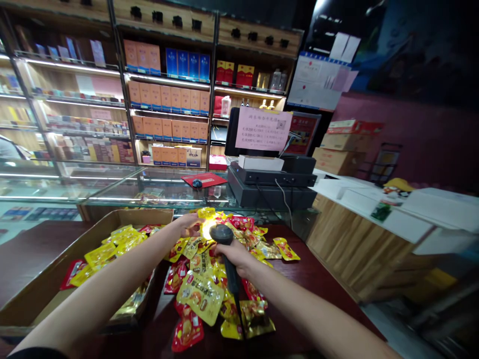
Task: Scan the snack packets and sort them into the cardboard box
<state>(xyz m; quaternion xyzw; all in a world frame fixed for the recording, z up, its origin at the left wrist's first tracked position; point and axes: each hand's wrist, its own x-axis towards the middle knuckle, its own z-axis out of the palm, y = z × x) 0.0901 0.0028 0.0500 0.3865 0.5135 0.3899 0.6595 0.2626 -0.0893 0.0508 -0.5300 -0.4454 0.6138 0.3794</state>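
Currently, your right hand (235, 253) has its fingers closed around the scanner (222, 233), whose head faces a brightly lit yellow packet (205, 213). Your left hand (190, 225) grips that packet in its fingers, just beyond the scanner, over a pile (200, 295) of red and yellow packs on the desk (295, 284). Beneath your left forearm, a box (145, 217) holds more packs.

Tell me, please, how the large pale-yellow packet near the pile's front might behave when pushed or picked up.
The pale-yellow packet would probably flex, given its thin sealed edges. Its smooth-looking wrapper may feel slippery. Being flat, it seems unlikely to roll.
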